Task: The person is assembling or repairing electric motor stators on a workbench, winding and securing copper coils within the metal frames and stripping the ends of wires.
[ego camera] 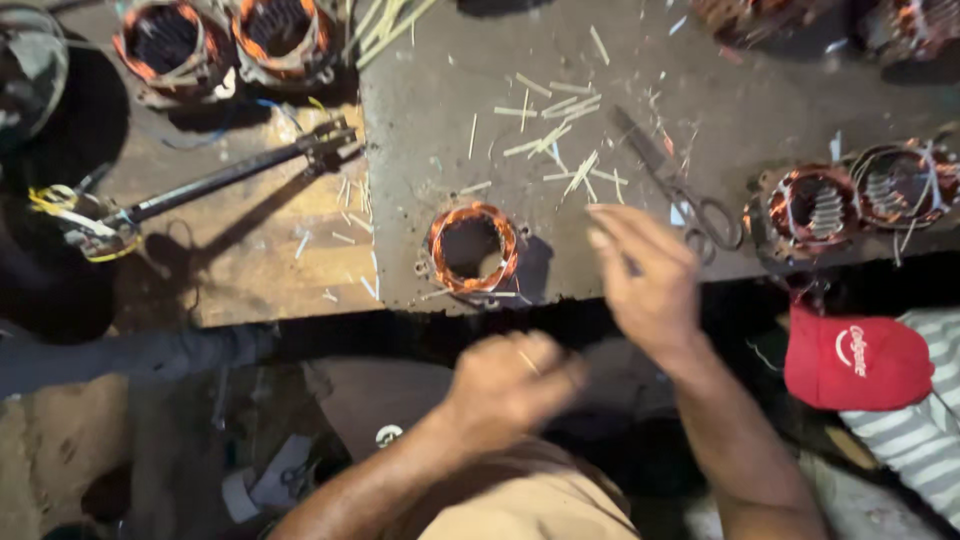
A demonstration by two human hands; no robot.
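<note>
Right hand [645,275]: fingers loosely spread, empty, blurred, scissors [680,190] at one o'clock. Left hand [515,380]: fisted, perhaps pinching a sliver. Copper-wound stator [472,248] at eleven o'clock awaits wedging; next needs a stick picked.

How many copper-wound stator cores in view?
At least 5: one copper-wound stator core at the metal table's front edge, two top left, two at right. Blurry shapes at the top-right edge may be more.
</note>
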